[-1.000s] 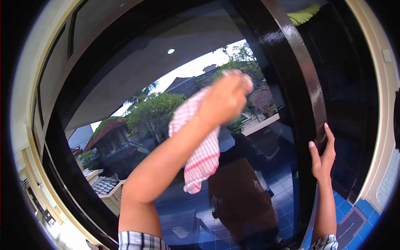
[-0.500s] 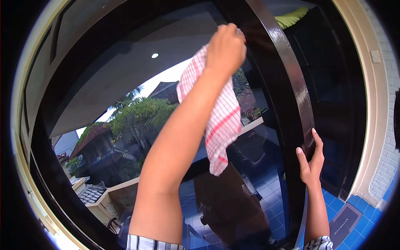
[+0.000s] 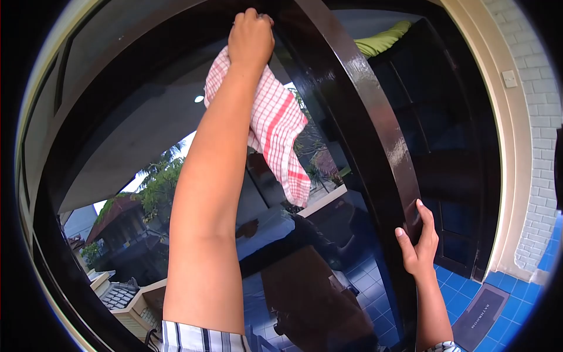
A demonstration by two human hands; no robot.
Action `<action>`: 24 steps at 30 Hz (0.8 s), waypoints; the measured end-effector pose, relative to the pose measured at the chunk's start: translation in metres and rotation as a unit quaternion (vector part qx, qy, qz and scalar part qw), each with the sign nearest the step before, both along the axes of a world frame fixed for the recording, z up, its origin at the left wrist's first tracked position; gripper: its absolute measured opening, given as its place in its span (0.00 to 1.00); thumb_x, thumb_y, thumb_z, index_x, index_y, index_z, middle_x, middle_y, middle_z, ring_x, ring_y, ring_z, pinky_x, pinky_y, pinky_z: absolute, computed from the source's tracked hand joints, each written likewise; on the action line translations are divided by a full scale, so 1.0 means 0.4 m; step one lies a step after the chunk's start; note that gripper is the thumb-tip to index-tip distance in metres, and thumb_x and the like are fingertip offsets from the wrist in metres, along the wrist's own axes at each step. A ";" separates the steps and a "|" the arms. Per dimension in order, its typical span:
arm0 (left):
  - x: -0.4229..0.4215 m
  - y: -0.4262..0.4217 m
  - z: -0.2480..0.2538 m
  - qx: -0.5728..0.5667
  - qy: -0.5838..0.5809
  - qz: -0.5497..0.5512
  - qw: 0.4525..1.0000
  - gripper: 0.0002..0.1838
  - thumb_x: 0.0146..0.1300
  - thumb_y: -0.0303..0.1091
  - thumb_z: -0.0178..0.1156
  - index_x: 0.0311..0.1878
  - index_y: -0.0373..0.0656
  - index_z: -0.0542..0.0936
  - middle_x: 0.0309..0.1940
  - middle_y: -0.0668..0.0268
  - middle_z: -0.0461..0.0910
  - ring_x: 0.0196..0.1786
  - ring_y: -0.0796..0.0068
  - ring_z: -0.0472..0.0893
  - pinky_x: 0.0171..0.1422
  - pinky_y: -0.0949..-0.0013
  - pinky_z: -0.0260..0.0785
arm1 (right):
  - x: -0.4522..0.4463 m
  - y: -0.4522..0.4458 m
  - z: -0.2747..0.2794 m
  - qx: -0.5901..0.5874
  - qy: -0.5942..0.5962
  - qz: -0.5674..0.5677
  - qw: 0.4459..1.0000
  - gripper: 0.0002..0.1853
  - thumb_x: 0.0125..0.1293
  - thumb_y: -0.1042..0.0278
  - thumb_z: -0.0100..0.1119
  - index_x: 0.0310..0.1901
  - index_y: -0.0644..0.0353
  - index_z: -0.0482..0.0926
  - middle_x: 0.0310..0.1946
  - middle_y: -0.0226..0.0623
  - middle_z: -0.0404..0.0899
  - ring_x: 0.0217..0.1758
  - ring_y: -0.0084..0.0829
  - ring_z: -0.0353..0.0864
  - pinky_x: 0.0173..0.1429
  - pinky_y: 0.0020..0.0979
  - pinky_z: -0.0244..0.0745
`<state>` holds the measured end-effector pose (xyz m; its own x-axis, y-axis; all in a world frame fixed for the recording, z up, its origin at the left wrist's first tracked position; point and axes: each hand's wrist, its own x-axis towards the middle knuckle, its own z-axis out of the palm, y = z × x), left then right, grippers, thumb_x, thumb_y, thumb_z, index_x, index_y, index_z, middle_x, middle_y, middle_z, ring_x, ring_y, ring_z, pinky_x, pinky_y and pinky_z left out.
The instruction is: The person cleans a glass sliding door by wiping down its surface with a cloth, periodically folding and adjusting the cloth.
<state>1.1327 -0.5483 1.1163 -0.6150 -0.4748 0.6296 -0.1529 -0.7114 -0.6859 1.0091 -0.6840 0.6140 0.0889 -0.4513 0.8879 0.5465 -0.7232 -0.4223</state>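
Observation:
My left hand [image 3: 252, 40] is raised near the top of the glass pane, with its fingers closed on a red-and-white checked cloth [image 3: 274, 111]. The cloth hangs down past my wrist in front of the glass [image 3: 146, 111], partly hidden by my forearm. Lower on the right, my right hand [image 3: 421, 243] grips the edge of the dark wooden door [image 3: 375, 97], thumb on one side and fingers on the other. Reflected in the pane are trees, roofs, a low wall and a bright lamp.
Behind the door edge stands another dark panelled door [image 3: 463, 176]. A yellow-green cloth [image 3: 384, 41] lies near the top. A grey mat [image 3: 482, 317] marked BATHROOM rests on blue floor tiles [image 3: 510, 287]. A white brick wall [image 3: 545, 158] with a switch [image 3: 509, 79] borders the right.
My left hand has moved up and to the left across the pane with the cloth. The view has shifted, and my right hand stays on the door edge.

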 end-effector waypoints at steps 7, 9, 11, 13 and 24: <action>-0.016 0.027 0.003 0.002 -0.026 -0.021 0.999 0.06 0.63 0.30 0.64 0.38 0.43 0.89 0.38 0.57 0.80 0.47 0.54 0.80 0.53 0.55 0.78 | 0.008 -0.001 -0.001 0.005 -0.005 0.003 1.000 0.34 0.64 0.68 0.69 0.70 0.65 0.70 0.63 0.59 0.78 0.61 0.59 0.83 0.65 0.44 0.78; -0.040 0.070 -0.003 -0.010 -0.016 -0.009 1.000 0.07 0.65 0.32 0.65 0.39 0.43 0.89 0.38 0.57 0.80 0.47 0.53 0.81 0.52 0.55 0.77 | 0.004 0.002 -0.001 0.006 -0.004 0.004 1.000 0.34 0.64 0.68 0.69 0.71 0.64 0.70 0.63 0.58 0.78 0.61 0.59 0.83 0.64 0.44 0.78; -0.066 0.115 -0.005 0.004 -0.003 0.000 1.000 0.08 0.66 0.33 0.65 0.40 0.42 0.90 0.38 0.56 0.81 0.47 0.53 0.81 0.52 0.55 0.77 | -0.001 0.008 0.002 0.014 -0.001 0.013 1.000 0.34 0.64 0.67 0.70 0.70 0.65 0.70 0.63 0.58 0.78 0.62 0.59 0.82 0.65 0.44 0.77; -0.076 0.137 0.004 0.021 0.004 0.004 1.000 0.08 0.65 0.33 0.65 0.40 0.42 0.90 0.37 0.54 0.81 0.47 0.51 0.80 0.52 0.54 0.76 | 0.001 0.002 0.004 0.004 -0.010 -0.001 1.000 0.34 0.64 0.66 0.71 0.70 0.66 0.70 0.62 0.58 0.78 0.62 0.59 0.82 0.65 0.44 0.77; -0.023 -0.074 -0.201 -0.058 0.062 -0.028 0.996 0.11 0.61 0.27 0.60 0.43 0.31 0.83 0.45 0.49 0.77 0.53 0.48 0.77 0.59 0.52 0.74 | 0.005 -0.001 -0.001 0.011 -0.003 0.015 1.000 0.33 0.65 0.66 0.71 0.70 0.64 0.71 0.65 0.56 0.78 0.64 0.57 0.82 0.66 0.44 0.77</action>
